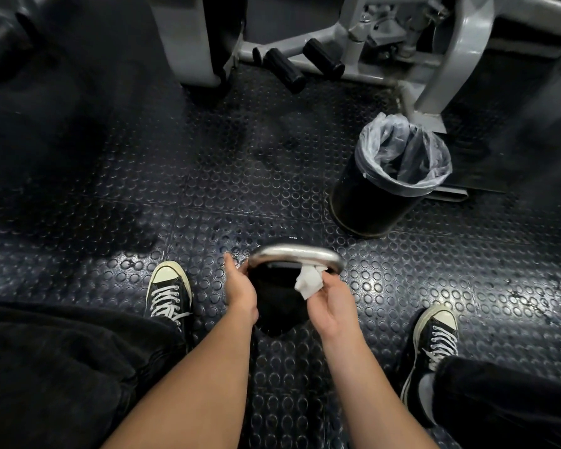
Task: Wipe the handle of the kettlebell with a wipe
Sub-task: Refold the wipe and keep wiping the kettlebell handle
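My right hand [332, 301] pinches the wipe [308, 281] against the handle [293, 252]. My left hand [240, 286] grips the handle's left end.

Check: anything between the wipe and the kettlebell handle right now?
Nothing visible. The right hand pinches the wipe right up against the right end of the kettlebell handle. The left hand is at the handle's left end, so the middle stretch is bare.

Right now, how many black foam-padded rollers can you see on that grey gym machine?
3: a long one, another to its right, and a small end left of them. More may be hidden.
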A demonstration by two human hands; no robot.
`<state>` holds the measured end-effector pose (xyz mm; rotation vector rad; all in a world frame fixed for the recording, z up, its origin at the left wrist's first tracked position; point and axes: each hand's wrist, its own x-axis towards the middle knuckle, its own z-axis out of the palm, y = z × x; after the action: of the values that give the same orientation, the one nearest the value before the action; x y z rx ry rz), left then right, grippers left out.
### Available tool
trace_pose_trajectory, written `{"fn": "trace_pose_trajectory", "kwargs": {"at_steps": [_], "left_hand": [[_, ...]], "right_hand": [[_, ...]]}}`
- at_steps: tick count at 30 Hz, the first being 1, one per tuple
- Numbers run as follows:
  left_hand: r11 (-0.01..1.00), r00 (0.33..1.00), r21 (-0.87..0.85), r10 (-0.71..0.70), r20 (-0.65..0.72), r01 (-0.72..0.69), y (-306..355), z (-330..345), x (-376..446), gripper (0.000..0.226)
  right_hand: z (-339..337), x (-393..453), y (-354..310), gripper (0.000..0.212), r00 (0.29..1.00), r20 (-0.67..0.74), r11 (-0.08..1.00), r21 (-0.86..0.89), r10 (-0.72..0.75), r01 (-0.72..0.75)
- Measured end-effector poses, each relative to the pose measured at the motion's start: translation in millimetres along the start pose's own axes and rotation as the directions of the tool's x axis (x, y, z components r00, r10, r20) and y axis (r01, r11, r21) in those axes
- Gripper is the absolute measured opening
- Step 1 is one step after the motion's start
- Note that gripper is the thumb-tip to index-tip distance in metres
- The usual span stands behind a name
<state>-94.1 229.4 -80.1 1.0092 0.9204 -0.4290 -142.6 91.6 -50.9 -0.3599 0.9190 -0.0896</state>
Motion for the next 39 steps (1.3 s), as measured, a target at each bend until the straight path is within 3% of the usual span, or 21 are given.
{"fn": "trace_pose_trajectory", "kwargs": {"at_steps": [6, 14, 16, 23, 30, 33, 35, 36, 39], "left_hand": [[1.0, 1.0, 0.0, 0.006, 0.011, -0.006, -1, 1, 2, 0.075], [1.0, 1.0, -0.001, 0.004, 0.022, -0.004, -3, 1, 6, 0.073], [1.0, 1.0, -0.009, 0.006, 0.015, -0.006, -2, 1, 5, 0.078], [0.999, 0.999, -0.027, -0.032, -0.005, 0.032, -5, 0, 15, 0.09], [0.999, 0.999, -0.023, -0.038, -0.005, 0.038, -7, 0, 16, 0.087], [0.999, 0.999, -0.025, -0.04, -0.002, 0.04, -8, -1, 18, 0.095], [0.999, 0.999, -0.018, -0.041, -0.003, 0.041, -8, -1, 17, 0.099], [0.999, 0.999, -0.02, -0.036, 0.003, 0.036, -8, -2, 18, 0.098], [0.999, 0.999, -0.016, -0.033, -0.001, 0.033, -11, -4, 25, 0.103]], "right_hand": [[15, -13, 7, 0.038, 0.996, 0.083, 1.0, -0.001, 0.024, -0.024], [18, -14, 2, 0.032, 0.998, 0.059, 1.0, -0.001, 0.028, -0.028], [20, -19, 1, 0.041, 0.997, 0.07, 1.0, -0.017, 0.025, -0.024], [18, -33, -25, 0.033, 0.998, 0.004, 0.98, -0.191, 0.059, -0.057], [23, -39, -45, 0.034, 0.996, -0.057, 0.924, -0.374, 0.061, -0.078], [38, -48, -65, 0.027, 0.998, 0.023, 0.894, -0.444, -0.053, 0.058], [58, -53, -77, 0.024, 0.968, 0.136, 0.769, -0.589, -0.208, 0.248], [70, -54, -80, 0.025, 0.933, 0.219, 0.629, -0.692, -0.284, 0.354], [96, -45, -84, 0.027, 0.8, 0.493, 0.032, -0.845, -0.341, 0.535]]}}
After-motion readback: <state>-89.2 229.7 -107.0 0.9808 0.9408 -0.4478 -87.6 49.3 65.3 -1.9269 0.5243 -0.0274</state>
